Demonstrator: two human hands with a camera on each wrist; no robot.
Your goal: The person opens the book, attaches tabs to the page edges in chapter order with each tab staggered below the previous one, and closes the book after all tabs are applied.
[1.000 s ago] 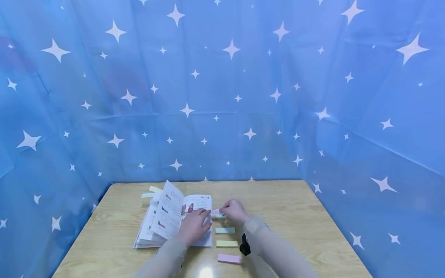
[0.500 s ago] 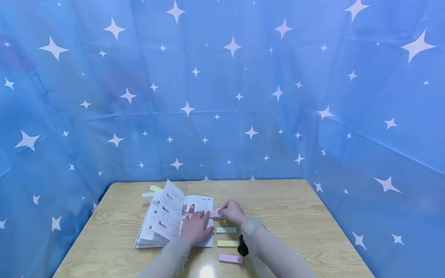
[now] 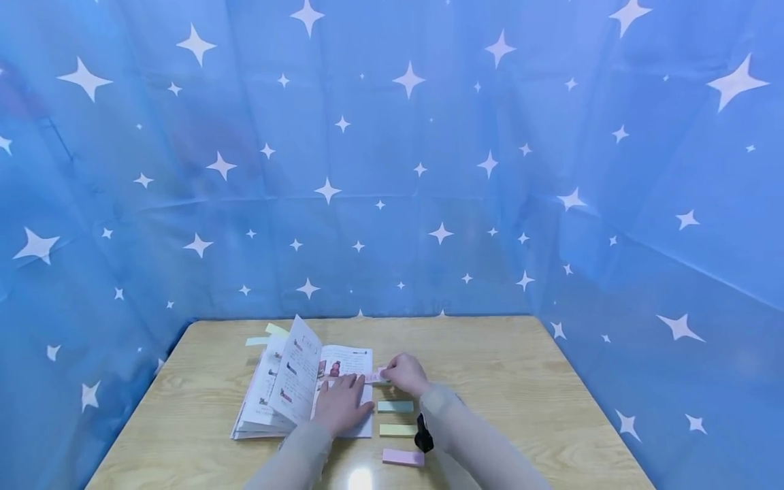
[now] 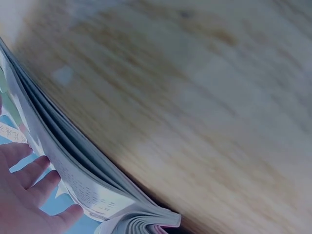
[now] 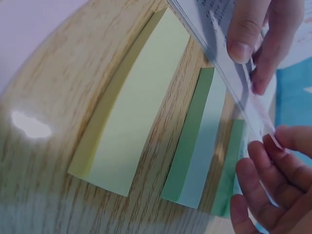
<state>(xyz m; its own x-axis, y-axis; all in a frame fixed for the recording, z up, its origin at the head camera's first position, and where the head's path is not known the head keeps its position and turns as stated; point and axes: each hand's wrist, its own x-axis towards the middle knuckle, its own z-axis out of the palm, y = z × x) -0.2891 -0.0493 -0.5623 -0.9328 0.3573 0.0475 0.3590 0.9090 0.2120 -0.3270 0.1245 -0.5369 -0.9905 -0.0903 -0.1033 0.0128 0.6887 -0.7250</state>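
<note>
An open book (image 3: 346,357) with printed pages and small pictures lies on the table, one leaf (image 3: 297,371) standing up. My left hand (image 3: 339,405) rests on its right-hand page with fingers spread, fingertips near a pale pink sticky strip (image 3: 372,377). This strip carries handwriting and reaches over the page's right edge. Its outer end is pinched between thumb and finger of my right hand (image 3: 405,374). In the right wrist view the strip (image 5: 263,113) runs from my right fingers toward my left fingertips (image 5: 241,51).
Right of the book lie a green sticky-note pad (image 3: 395,406), a yellow pad (image 3: 397,430) and a pink pad (image 3: 403,457). Another green pad (image 5: 229,170) lies near my right hand. A yellow tab (image 3: 277,330) and a pale blue tab (image 3: 257,341) stick out of the book's left side.
My right hand has shifted slightly left, bringing the pink strip onto the page. My left hand has drawn down a little and spread its fingers and thumb.
</note>
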